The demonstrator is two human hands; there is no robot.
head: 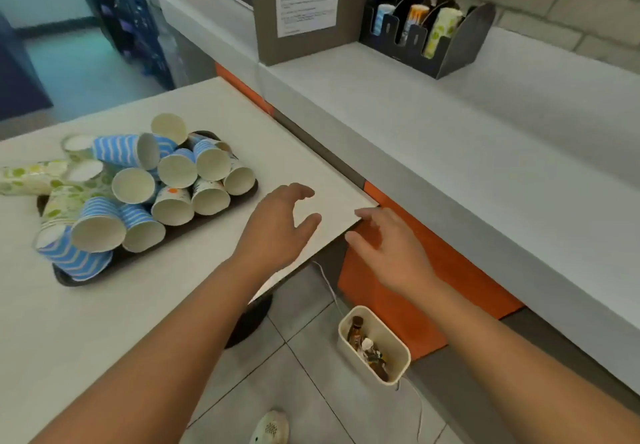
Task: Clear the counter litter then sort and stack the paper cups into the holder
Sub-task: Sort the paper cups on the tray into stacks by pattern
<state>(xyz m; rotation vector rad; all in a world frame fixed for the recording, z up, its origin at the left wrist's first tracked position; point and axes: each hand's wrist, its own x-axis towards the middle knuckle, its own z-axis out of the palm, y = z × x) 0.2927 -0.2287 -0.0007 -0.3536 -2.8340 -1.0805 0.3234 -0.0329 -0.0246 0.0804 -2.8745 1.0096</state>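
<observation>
Both hands empty: left hand splayed over table corner, right hand beside.

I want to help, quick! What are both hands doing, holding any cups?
Left hand: open, empty, above the table.
Right hand: open, empty, at the table's corner.

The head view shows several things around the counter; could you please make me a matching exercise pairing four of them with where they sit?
Things:
1. Tray
2. Holder
3. Bin
4. Left hand

Places:
A. On the floor beside the orange panel
B. On the grey counter by the brick wall
C. On the white table, piled with loose cups
D. Open over the table's right corner

Pairs: 1-C, 2-B, 3-A, 4-D
</observation>
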